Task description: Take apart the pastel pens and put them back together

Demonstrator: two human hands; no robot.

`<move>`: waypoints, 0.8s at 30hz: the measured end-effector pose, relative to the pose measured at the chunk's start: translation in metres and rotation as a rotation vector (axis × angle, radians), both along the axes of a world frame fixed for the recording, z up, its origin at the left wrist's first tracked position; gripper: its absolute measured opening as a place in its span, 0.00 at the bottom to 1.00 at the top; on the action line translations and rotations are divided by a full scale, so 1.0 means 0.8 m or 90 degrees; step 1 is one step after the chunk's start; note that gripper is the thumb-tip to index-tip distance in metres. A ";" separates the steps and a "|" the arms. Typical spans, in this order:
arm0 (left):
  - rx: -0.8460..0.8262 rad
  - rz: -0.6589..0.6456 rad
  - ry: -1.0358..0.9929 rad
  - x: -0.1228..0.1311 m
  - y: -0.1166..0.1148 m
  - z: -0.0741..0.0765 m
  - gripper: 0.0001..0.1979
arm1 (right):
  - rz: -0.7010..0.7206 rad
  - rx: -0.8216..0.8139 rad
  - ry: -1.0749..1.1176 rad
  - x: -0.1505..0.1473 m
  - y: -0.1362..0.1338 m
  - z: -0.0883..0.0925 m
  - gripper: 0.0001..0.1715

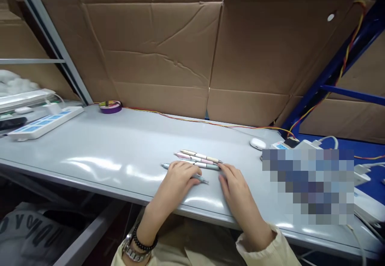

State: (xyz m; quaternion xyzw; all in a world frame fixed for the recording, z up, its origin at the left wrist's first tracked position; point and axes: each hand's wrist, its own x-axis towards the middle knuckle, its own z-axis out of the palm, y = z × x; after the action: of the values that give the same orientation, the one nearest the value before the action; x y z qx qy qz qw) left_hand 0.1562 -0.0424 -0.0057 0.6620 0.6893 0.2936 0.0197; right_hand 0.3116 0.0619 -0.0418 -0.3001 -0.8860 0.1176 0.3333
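Several pens lie side by side on the grey table. Farthest from me is a cream and white pen (202, 156), and just nearer lies a pink and white pen (207, 160). A grey-green pen (212, 167) is beside them, its left part behind my left hand. My left hand (181, 176) is closed on a grey-blue pen (203, 179), whose two ends stick out on either side of the fingers. My right hand (234, 179) rests at the right ends of the row, fingertips touching the grey-green pen, thumb apart from the fingers.
A purple roll of tape (110, 107) sits at the back left near a power strip (46, 123). A white mouse (258, 144) and chargers lie at the right, beside a blurred-out area. Red and yellow wires run along the back edge below cardboard (156, 45).
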 end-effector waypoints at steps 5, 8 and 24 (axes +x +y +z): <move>0.082 0.034 0.001 0.002 0.002 -0.007 0.12 | -0.005 -0.055 -0.031 0.002 -0.001 0.005 0.12; 0.165 0.032 -0.009 0.001 -0.005 -0.008 0.09 | 0.002 -0.059 0.030 0.007 -0.005 0.014 0.10; 0.318 -0.059 0.049 0.029 -0.020 -0.019 0.05 | 0.222 0.060 0.030 0.005 -0.036 0.025 0.21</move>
State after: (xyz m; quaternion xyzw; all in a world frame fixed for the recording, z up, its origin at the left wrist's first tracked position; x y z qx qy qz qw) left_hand 0.1797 -0.0582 -0.0210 0.6878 0.5648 0.4281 -0.1571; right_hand 0.3154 0.0330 -0.0221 -0.1227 -0.9211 0.1389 0.3424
